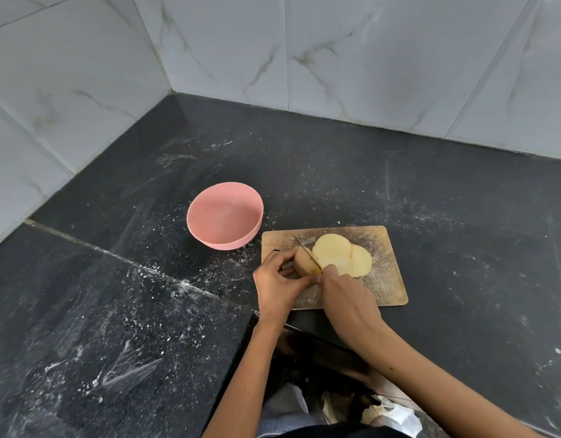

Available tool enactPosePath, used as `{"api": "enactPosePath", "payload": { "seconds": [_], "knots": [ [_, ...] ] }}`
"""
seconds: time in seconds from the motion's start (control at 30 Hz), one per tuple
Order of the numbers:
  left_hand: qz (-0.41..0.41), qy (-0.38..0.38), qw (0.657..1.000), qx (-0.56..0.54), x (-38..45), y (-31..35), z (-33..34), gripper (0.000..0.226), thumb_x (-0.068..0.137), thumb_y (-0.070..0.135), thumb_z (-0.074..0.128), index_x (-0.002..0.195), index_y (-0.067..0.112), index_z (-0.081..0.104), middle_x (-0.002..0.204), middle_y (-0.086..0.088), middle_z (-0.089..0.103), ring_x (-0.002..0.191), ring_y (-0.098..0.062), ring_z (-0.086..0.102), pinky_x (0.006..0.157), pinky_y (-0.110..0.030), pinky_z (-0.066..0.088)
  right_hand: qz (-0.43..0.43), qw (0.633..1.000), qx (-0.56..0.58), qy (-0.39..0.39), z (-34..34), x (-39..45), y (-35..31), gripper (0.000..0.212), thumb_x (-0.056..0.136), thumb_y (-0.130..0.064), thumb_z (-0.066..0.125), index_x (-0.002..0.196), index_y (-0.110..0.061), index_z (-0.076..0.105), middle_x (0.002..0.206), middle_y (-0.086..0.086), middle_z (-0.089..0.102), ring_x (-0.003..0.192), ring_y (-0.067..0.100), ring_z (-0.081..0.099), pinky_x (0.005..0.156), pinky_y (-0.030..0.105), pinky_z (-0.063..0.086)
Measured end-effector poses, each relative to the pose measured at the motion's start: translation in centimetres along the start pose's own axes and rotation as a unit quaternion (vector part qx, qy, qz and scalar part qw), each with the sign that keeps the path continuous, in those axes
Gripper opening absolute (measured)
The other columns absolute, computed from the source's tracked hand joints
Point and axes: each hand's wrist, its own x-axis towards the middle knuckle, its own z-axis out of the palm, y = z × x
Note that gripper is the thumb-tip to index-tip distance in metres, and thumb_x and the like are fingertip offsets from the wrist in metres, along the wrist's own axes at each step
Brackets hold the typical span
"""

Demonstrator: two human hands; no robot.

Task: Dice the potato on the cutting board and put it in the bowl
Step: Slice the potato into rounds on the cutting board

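Crumpled pale wrapping or plastic (389,412) lies lowest in view, below the dark speckled stone counter (115,311), with both bare forearms reaching up over it. On the counter sits a small rectangular wooden cutting board (386,279), dusted with pale cut marks. The left hand (277,279) curls its fingers around the uncut brown-skinned end of the potato (303,262), holding it down on the board's left part. The right hand (345,295) is closed around a knife handle that it hides; the thin knife blade (307,251) slants across the potato end, its tip pointing away toward the bowl side. Just right of the blade, three or so pale yellow round potato slices (342,254) lie flat and overlapping on the board. A round pink plastic bowl (225,216) stands upright on the counter just beside the board's far left corner, holding no potato. White marble-veined wall tiles (367,58) rise behind the counter.
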Motion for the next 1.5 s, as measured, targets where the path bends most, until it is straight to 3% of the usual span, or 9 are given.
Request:
{"api": "enactPosePath", "payload": {
  "seconds": [0.27,0.37,0.43,0.57,0.77,0.97,1.27,1.5],
  "knots": [
    [-0.017,0.002,1.000,-0.012,0.0,0.2,0.0,0.057,0.049,-0.002,0.092,0.099,0.018,0.072,0.099,-0.003,0.069,0.084,0.000,0.068,0.070,-0.019,0.057,-0.007,1.000,0.015,-0.016,-0.3,1.1,-0.1,0.015,0.100,-0.007,0.029,0.105,-0.009,0.043,0.098,0.010,0.060,0.084,0.030,0.059,0.062,0.033,0.034],
    [-0.008,-0.003,1.000,0.000,0.1,0.1,-0.1,0.060,0.048,0.001,0.093,0.102,0.012,0.073,0.099,-0.001,0.068,0.083,0.003,0.067,0.070,-0.014,0.054,0.001,1.000,0.012,-0.023,-0.3,0.3,0.4,0.011,0.101,-0.008,0.028,0.098,-0.013,0.037,0.089,0.007,0.055,0.073,0.024,0.047,0.062,0.033,0.034],
    [-0.014,0.003,1.000,-0.007,0.1,0.2,0.0,0.057,0.049,0.000,0.093,0.099,0.018,0.072,0.097,0.002,0.068,0.082,0.004,0.067,0.071,-0.013,0.054,0.001,1.000,0.016,-0.022,-0.5,0.7,0.2,0.013,0.101,-0.008,0.028,0.103,-0.011,0.041,0.084,0.004,0.049,0.072,0.022,0.045,0.062,0.032,0.034],
    [-0.019,0.011,0.999,-0.024,0.0,0.4,0.0,0.055,0.052,-0.004,0.091,0.095,0.024,0.069,0.096,0.002,0.068,0.080,0.004,0.067,0.069,-0.012,0.053,-0.012,0.999,0.024,-0.022,-0.5,1.6,-0.1,0.015,0.102,-0.010,0.032,0.107,-0.008,0.045,0.092,0.007,0.057,0.071,0.024,0.045,0.062,0.033,0.033],
    [-0.023,0.003,0.999,-0.029,0.0,0.5,-0.1,0.059,0.048,-0.001,0.093,0.098,0.020,0.070,0.098,0.001,0.068,0.081,0.003,0.067,0.069,-0.012,0.053,-0.011,0.999,0.012,-0.031,-0.7,0.5,0.7,0.017,0.103,-0.015,0.028,0.107,-0.009,0.043,0.090,0.007,0.055,0.071,0.024,0.043,0.062,0.033,0.033],
    [-0.053,0.026,0.996,-0.060,-0.2,-0.2,-0.1,0.058,0.050,-0.004,0.091,0.091,0.030,0.068,0.098,-0.003,0.072,0.085,-0.009,0.071,0.074,-0.024,0.057,-0.045,0.997,0.051,-0.046,-0.4,1.8,0.5,0.028,0.105,-0.029,0.028,0.104,-0.008,0.048,0.083,0.005,0.049,0.070,0.023,0.047,0.060,0.032,0.033],
    [-0.062,0.007,0.996,-0.070,-0.5,-0.2,-1.0,0.056,0.054,-0.009,0.088,0.096,0.021,0.068,0.096,0.003,0.070,0.085,-0.004,0.070,0.073,-0.018,0.055,-0.051,0.997,0.048,-0.037,0.4,1.6,0.3,0.028,0.104,-0.029,0.029,0.106,-0.009,0.048,0.084,0.005,0.049,0.074,0.024,0.051,0.062,0.033,0.036],
    [-0.056,0.016,0.996,-0.072,-0.6,-0.4,-0.9,0.056,0.053,-0.007,0.089,0.092,0.027,0.068,0.094,0.001,0.071,0.085,-0.006,0.071,0.073,-0.018,0.055,-0.040,0.998,0.029,-0.039,0.3,0.8,0.5,0.028,0.105,-0.028,0.027,0.106,-0.008,0.047,0.097,0.011,0.060,0.088,0.031,0.059,0.064,0.033,0.036]
  ]
}}
